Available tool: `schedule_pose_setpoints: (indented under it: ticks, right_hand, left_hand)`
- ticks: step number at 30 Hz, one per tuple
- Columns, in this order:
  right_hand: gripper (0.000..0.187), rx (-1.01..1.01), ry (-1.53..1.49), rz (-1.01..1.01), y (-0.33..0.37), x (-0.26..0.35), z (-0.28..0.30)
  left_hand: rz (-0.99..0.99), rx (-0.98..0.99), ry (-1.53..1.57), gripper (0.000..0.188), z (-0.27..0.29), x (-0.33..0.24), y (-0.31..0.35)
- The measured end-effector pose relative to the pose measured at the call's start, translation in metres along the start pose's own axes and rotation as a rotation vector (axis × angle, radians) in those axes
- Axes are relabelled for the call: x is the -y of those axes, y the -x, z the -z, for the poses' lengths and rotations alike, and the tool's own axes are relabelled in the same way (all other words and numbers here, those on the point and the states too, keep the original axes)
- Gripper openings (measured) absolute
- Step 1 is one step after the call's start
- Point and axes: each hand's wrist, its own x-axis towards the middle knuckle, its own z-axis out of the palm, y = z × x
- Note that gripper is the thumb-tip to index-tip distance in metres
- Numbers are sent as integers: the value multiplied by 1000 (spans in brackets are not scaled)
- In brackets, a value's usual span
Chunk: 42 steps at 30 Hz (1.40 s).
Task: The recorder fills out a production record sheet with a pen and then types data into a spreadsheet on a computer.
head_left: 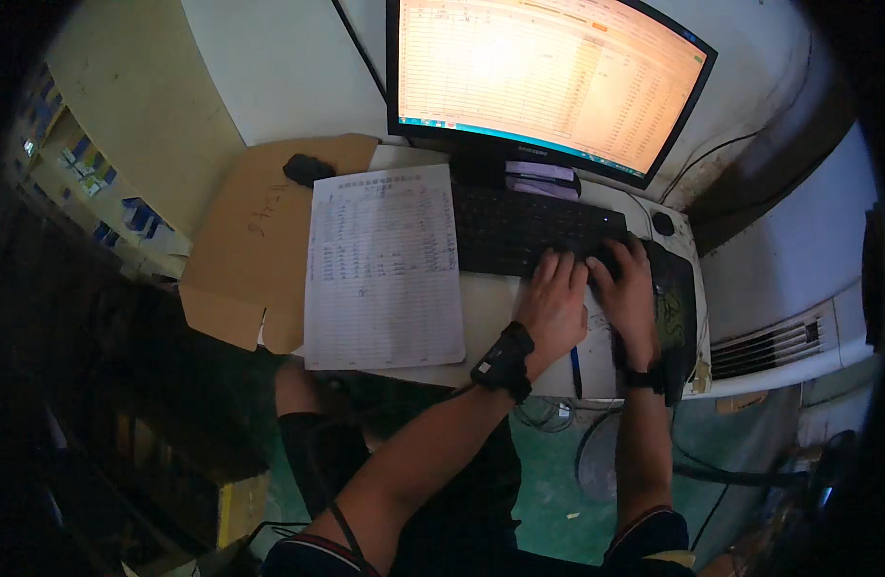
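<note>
My left hand [556, 310] rests its fingertips on the near right edge of a black keyboard [515, 229], fingers stretched out and nothing held. Beside it, my right hand [629, 296] reaches the keyboard's right end with thumb and fingers apart, also holding nothing. Each wrist wears a dark band, the left one bearing a boxy black device [505, 363]. Left of the keyboard lies a form sheet [385, 308] with a ruled table, handwritten in its upper rows. Behind the keys stands a lit monitor [548, 72] showing a spreadsheet.
Flattened brown cardboard [236, 240] lies under the sheet's left side, with a small dark object [308, 170] on it. A blue pen [576, 373] lies near the desk's front edge. On the right are a black mat [678, 317] and a white vented unit [779, 348]. Cables hang below.
</note>
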Motion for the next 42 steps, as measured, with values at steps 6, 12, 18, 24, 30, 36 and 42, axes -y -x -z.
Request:
schedule_pose_setpoints:
  ticks: [6,12,18,24,30,36,42]
  right_hand:
    - [37,-8,-6,156,6,2,10]
    - [31,-45,-153,-141,23,-14,15]
    - [35,-58,-29,94,25,17,12]
    - [40,-83,-70,-53,17,15,6]
    - [38,11,-16,-49,12,-5,18]
    - [43,-205,-44,-228,-5,-42,40]
    - [67,-119,77,-331,10,-97,33]
  left_hand:
    - [-11,-33,46,54,-8,3,1]
    - [-24,-70,-9,42,-6,-3,-1]
    - [-1,-52,25,48,-3,1,-1]
    - [-10,-55,25,49,0,-4,-4]
    - [-21,-25,16,47,-1,-4,0]
    - [-17,-68,-44,42,5,-1,3]
    - [-166,-94,95,51,11,-21,22]
